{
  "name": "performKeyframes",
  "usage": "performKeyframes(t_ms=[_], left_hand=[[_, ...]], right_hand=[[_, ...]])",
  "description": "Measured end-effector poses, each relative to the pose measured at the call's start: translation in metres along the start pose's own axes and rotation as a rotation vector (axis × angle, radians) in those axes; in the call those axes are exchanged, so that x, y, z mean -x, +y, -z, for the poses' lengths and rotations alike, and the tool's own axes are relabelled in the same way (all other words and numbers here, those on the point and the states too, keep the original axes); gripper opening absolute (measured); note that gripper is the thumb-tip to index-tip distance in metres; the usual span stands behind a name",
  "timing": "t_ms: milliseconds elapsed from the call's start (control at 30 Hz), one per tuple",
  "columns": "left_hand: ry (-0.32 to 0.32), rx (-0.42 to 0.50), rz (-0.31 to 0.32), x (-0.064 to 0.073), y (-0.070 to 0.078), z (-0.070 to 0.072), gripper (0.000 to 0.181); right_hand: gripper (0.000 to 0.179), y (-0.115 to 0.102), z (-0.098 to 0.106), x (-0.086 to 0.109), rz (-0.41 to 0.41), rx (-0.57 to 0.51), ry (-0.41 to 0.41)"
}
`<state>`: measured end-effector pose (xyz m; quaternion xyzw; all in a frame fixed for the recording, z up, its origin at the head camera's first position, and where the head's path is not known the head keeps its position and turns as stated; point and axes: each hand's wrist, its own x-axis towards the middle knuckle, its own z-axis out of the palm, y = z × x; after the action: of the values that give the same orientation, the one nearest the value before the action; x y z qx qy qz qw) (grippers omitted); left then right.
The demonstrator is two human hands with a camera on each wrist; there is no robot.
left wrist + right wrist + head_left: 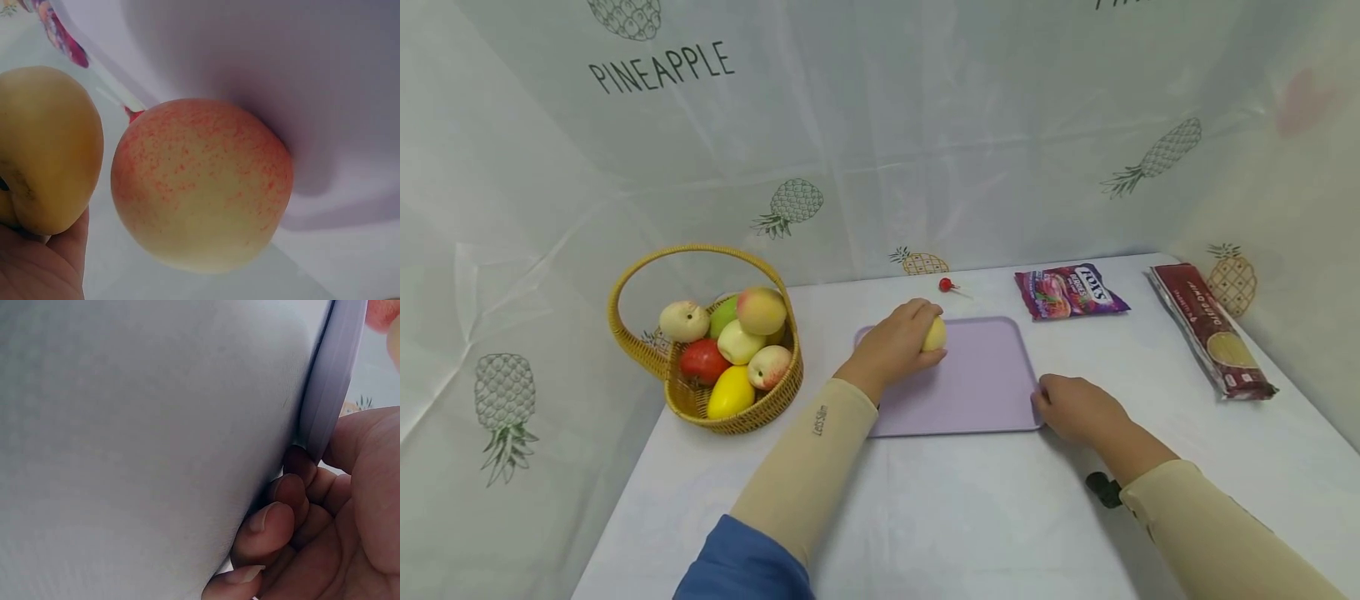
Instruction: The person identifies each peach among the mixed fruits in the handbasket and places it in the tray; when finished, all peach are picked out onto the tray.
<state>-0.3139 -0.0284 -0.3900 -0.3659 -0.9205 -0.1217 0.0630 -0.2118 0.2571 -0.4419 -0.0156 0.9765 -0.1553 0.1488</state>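
My left hand holds a round yellow fruit over the left part of a lilac tray. In the left wrist view, that orange-yellow fruit sits against the palm. Beside it is a peach-like fruit, pale with red speckles, close to the tray surface; in the head view the left hand and wrist hide it. At the tray's right edge, my right hand grips the rim. In the right wrist view, the thumb is on one side of the tray edge, and curled fingers are on the other.
To the left stands a wicker basket with a tall handle, filled with several fruits. Behind the tray lies a small red cherry-like item. A purple candy bag and a dark red packet lie at the back right.
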Motion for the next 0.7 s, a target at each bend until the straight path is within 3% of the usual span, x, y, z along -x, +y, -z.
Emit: performKeyframes(t_ms=[700], left_hand=[[-0.083,-0.034,0.044,-0.010,0.001,-0.012,0.063]], right_hand=[[0.033,0.000,0.001,0.002,0.003,-0.010,0.001]])
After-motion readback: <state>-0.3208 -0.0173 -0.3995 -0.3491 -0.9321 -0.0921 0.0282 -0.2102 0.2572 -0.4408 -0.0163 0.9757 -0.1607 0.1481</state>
